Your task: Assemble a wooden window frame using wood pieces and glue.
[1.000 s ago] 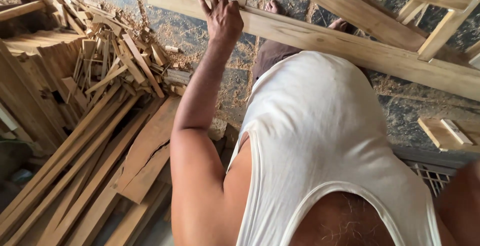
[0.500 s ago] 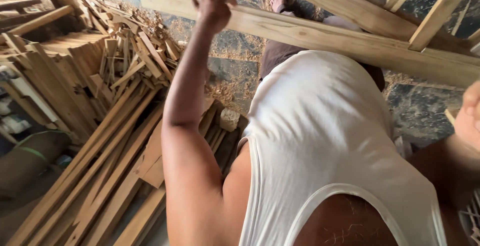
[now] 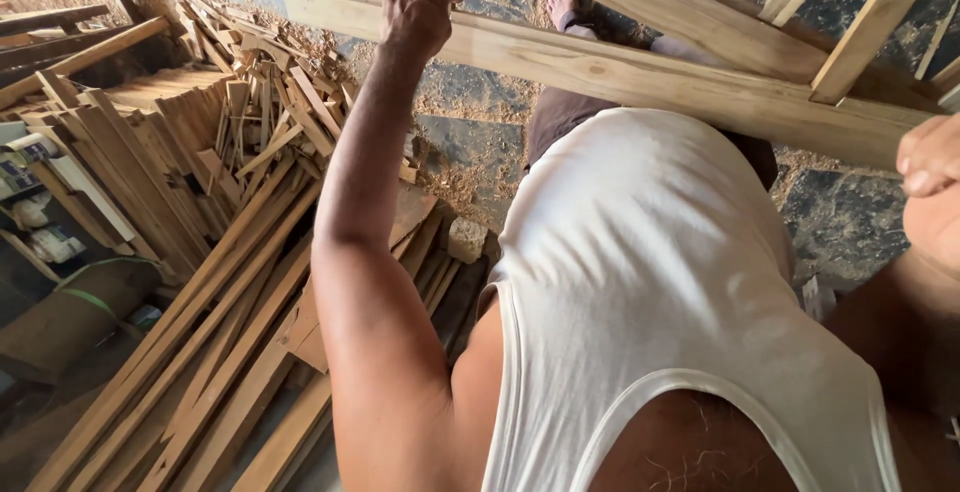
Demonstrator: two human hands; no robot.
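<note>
Head view: the left hand [image 3: 418,4] rests with fingers spread on the wooden frame [image 3: 640,77], fingertips hidden behind an upright slat. The right hand [image 3: 932,187], cut off at the edge, sits just beside the frame's rail; its grip cannot be told.

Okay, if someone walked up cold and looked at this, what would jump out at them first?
The big wooden frame across the top, with the left hand raised against its rail, fingers spread. Right below, filling the middle, is the person's own white sleeveless shirt. At the left lies a heap of wooden strips and offcuts on a floor strewn with sawdust; the right hand just shows at the right edge.
</note>
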